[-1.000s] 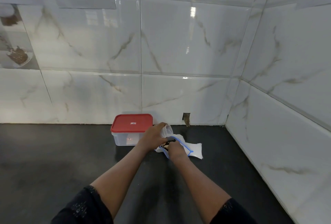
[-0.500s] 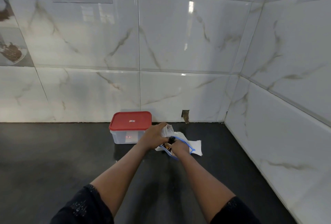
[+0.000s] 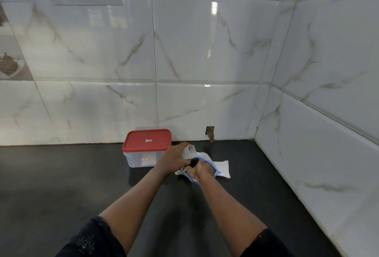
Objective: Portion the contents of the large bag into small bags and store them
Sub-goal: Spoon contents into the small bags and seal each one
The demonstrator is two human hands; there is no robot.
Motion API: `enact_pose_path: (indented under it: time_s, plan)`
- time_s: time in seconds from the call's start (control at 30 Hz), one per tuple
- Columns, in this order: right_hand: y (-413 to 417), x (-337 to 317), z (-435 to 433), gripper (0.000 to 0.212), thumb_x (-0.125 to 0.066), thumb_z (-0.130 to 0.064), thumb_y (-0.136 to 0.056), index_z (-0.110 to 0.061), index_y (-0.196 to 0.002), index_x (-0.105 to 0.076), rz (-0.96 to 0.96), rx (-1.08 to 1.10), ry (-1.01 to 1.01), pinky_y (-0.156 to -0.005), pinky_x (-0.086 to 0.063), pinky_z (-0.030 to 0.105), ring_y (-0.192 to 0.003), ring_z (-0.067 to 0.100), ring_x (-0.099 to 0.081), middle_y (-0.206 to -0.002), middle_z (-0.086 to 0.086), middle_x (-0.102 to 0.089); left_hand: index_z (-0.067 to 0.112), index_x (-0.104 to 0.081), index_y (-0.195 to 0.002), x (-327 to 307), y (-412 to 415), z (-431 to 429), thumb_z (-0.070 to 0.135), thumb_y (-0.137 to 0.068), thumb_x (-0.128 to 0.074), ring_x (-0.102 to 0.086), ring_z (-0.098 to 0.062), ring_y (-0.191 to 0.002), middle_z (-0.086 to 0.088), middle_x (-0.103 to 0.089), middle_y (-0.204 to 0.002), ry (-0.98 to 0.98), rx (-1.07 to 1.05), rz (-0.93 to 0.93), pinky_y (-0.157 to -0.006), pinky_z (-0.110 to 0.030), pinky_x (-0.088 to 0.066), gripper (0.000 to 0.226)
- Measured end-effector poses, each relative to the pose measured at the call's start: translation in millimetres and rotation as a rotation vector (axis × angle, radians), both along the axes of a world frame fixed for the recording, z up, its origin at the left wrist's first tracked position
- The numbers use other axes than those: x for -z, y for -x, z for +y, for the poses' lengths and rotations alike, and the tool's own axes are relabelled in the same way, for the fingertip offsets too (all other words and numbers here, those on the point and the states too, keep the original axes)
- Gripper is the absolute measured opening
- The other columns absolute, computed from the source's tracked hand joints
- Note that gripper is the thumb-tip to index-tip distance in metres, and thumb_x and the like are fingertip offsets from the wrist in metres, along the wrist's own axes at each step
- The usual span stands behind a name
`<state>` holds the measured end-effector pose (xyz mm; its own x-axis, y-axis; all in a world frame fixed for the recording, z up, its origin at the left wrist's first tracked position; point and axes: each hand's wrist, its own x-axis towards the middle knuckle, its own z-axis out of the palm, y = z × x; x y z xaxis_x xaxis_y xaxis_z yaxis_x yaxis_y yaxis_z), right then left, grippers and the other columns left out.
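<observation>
Hands met over a blue-rimmed bag (image 3: 212,165) on a dark counter (image 3: 61,174) in a tiled corner. The left hand (image 3: 174,160) was wrapped round a clear cup (image 3: 189,151), held tilted just above the bag's mouth. The right hand (image 3: 203,171) pinched the bag's near rim with curled fingers, so that the blue edge stood open in a loop around it. Dark pieces (image 3: 192,162) showed between the two hands at the opening; whether they were leaving the cup could not be made out.

The bag lay directly below and to the right of the cup, almost touching it, its length running away toward the right-hand wall. The left hand was therefore the one placed to tip, the right to steady. White plastic (image 3: 222,169) lay flat on the counter against the bag's far side; it could not be told whether this was the bag's own body or spare bags. A lidded container (image 3: 143,157) with a red lid (image 3: 146,142) stood shut just behind the left hand.
</observation>
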<state>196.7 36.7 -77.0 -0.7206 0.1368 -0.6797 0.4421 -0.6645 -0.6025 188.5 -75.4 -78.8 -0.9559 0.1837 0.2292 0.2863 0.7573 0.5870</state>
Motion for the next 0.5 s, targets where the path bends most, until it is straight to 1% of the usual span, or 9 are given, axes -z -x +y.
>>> enact_pose_path:
  time_s: [0.07,0.13,0.17,0.2,0.27,0.33,0.4,0.47,0.5]
  plan:
    - [4.7,3.2,-1.2,0.032,-0.031,-0.005,-0.1,-0.005,-0.128,-0.048,0.01,-0.015,-0.094,-0.091,-0.044,0.05,-0.118,0.034,-0.052,-0.121,0.018,-0.054,0.019,-0.057,-0.119,0.1,0.4,3.3,0.031,-0.076,-0.071,-0.06,-0.016,-0.089,-0.001,-0.067,-0.105,-0.007,-0.012,0.007,-0.072,-0.022,-0.041,0.047]
    - [7.7,3.8,0.3,0.022,-0.035,-0.01,-0.101,-0.008,-0.114,-0.052,0.0,-0.065,-0.206,-0.081,-0.047,0.036,-0.096,0.026,-0.056,-0.095,0.014,-0.055,0.018,-0.056,-0.12,0.6,0.9,7.6,0.03,-0.076,-0.07,-0.06,-0.016,-0.089,-0.001,-0.067,-0.105,-0.017,-0.022,0.011,-0.071,-0.022,-0.04,0.047]
    - [6.8,3.6,1.1,0.015,-0.038,-0.013,-0.1,-0.009,-0.104,-0.051,-0.007,-0.12,-0.347,-0.074,-0.046,0.028,-0.085,0.021,-0.054,-0.085,0.01,-0.053,0.018,-0.056,-0.12,0.7,1.2,10.1,0.03,-0.076,-0.07,-0.059,-0.016,-0.089,-0.001,-0.067,-0.105,-0.019,-0.023,0.013,-0.071,-0.022,-0.041,0.047]
    - [6.0,3.0,1.6,0.012,-0.041,-0.016,-0.1,-0.009,-0.095,-0.05,0.009,-0.178,-0.52,-0.068,-0.044,0.024,-0.079,0.019,-0.052,-0.082,0.009,-0.052,0.017,-0.056,-0.12,0.8,1.5,12.0,0.028,-0.076,-0.07,-0.059,-0.016,-0.089,-0.002,-0.067,-0.106,-0.02,-0.021,0.01,-0.072,-0.022,-0.041,0.047]
    - [7.4,7.9,6.7,0.013,-0.049,-0.019,-0.096,-0.011,-0.085,-0.051,0.034,-0.202,-0.676,-0.068,-0.04,0.025,-0.083,0.018,-0.053,-0.091,0.009,-0.055,0.016,-0.055,-0.121,1.9,2.4,15.1,0.023,-0.076,-0.069,-0.057,-0.015,-0.087,-0.005,-0.066,-0.107,-0.019,-0.011,0.003,-0.072,-0.022,-0.041,0.048]
    - [6.4,10.6,13.4,0.007,-0.053,-0.014,-0.093,-0.008,-0.095,-0.057,0.082,-0.236,-0.657,-0.066,-0.044,0.025,-0.083,0.019,-0.059,-0.091,0.008,-0.059,0.016,-0.055,-0.121,1.9,3.2,17.3,0.022,-0.075,-0.068,-0.057,-0.016,-0.089,-0.006,-0.066,-0.109,-0.025,-0.008,0.01,-0.071,-0.022,-0.038,0.048]
    - [1.5,8.4,22.1,0.021,-0.047,-0.007,-0.094,-0.001,-0.11,-0.058,0.198,-0.208,-0.524,-0.066,-0.051,0.027,-0.071,0.017,-0.059,-0.081,0.003,-0.057,0.016,-0.055,-0.121,1.4,5.0,18.8,0.025,-0.076,-0.069,-0.059,-0.019,-0.095,-0.004,-0.065,-0.11,-0.04,-0.019,0.024,-0.073,-0.021,-0.038,0.048]
    - [2.9,7.5,33.1,0.027,-0.047,-0.006,-0.093,0.006,-0.114,-0.057,0.201,-0.224,-0.591,-0.067,-0.051,0.026,-0.07,0.017,-0.06,-0.081,0.004,-0.059,0.018,-0.054,-0.121,-1.0,7.6,20.9,0.027,-0.075,-0.071,-0.059,-0.02,-0.096,-0.004,-0.065,-0.11,-0.055,-0.036,0.03,-0.073,-0.022,-0.038,0.05]
    - [2.9,4.6,36.8,0.027,-0.049,-0.007,-0.091,0.006,-0.113,-0.057,0.163,-0.22,-0.677,-0.065,-0.049,0.026,-0.076,0.02,-0.062,-0.087,0.007,-0.061,0.019,-0.053,-0.121,-2.2,8.2,21.3,0.028,-0.074,-0.071,-0.058,-0.021,-0.095,-0.005,-0.065,-0.11,-0.06,-0.049,0.034,-0.072,-0.024,-0.038,0.051]
